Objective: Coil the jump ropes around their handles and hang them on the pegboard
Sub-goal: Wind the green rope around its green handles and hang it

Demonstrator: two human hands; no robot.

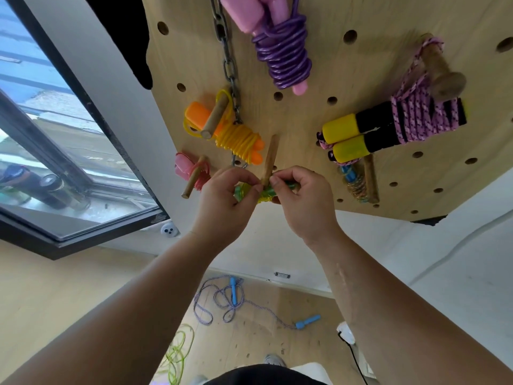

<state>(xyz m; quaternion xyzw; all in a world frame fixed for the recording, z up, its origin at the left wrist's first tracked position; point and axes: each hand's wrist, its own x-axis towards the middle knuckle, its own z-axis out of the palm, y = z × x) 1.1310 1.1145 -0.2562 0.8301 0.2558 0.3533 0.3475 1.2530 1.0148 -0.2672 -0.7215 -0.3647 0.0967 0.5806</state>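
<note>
Between both hands, at the lower end of a wooden peg [270,155]: green jump rope [288,186], coiled on its handles. Left hand [227,198] grips the wrapped end, right hand [302,201] pinches the handle end. Hands close together, fingertips almost meeting at the peg. Can't tell if the bundle is hooked on.

Above the hands on the pegboard [347,87]: yellow rope [238,140] up-left, purple rope [283,56] higher, pink braided rope [410,118] up-right. Small pink rope [191,168] is just left of left hand, blue-handled bundle [352,180] right of right hand.

Far below the hands, on the floor: loose striped rope [222,301], lime rope [177,354].
</note>
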